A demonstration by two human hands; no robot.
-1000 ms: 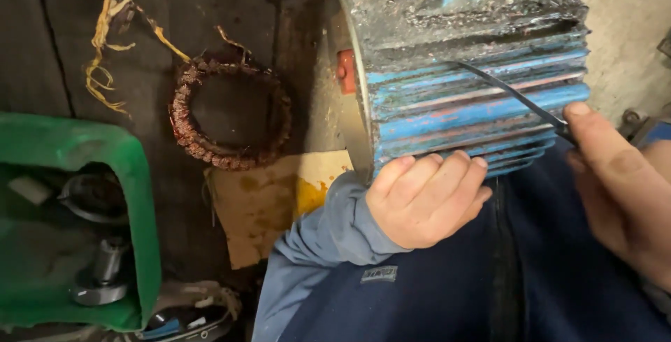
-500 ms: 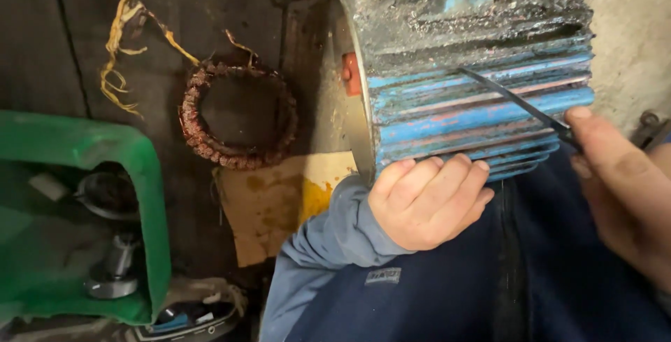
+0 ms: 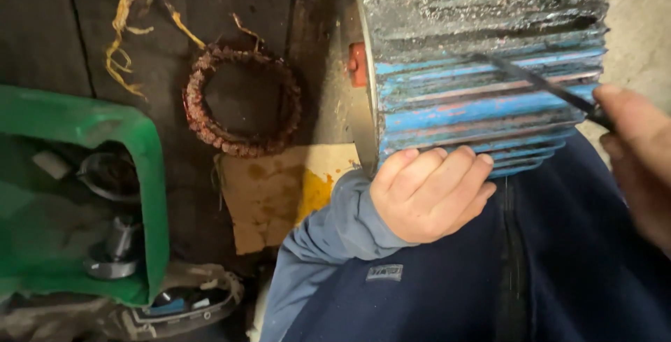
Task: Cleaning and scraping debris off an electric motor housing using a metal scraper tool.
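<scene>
The blue finned motor housing lies on your lap in the head view, its ribbed side turned up toward you and its end face toward the dark floor; it rests against your dark blue trousers, which seems to keep it steady for the work on the fins; much of its top is black with grease and the blue paint is worn off in places.

Your left hand presses against the lower edge of the housing; the fingers are curled and pressed together, the knuckles toward the camera, so I judge that it props the housing and stops it from rolling; it pinches nothing that I can see.

Your right hand comes in from the right edge; thumb and fingers pinch the handle end of a thin dark tool, and its tip lies in a groove between two fins, probably to scrape out dirt.

Counted: one housing; one tool; two hands, both yours; one copper winding coil on the floor, well apart from the housing; one green plastic crate at the left, with at least two metal parts inside, though the exact number I cannot tell; one stained piece of cardboard under your left sleeve; one bundle of yellowish strings above the coil.
</scene>
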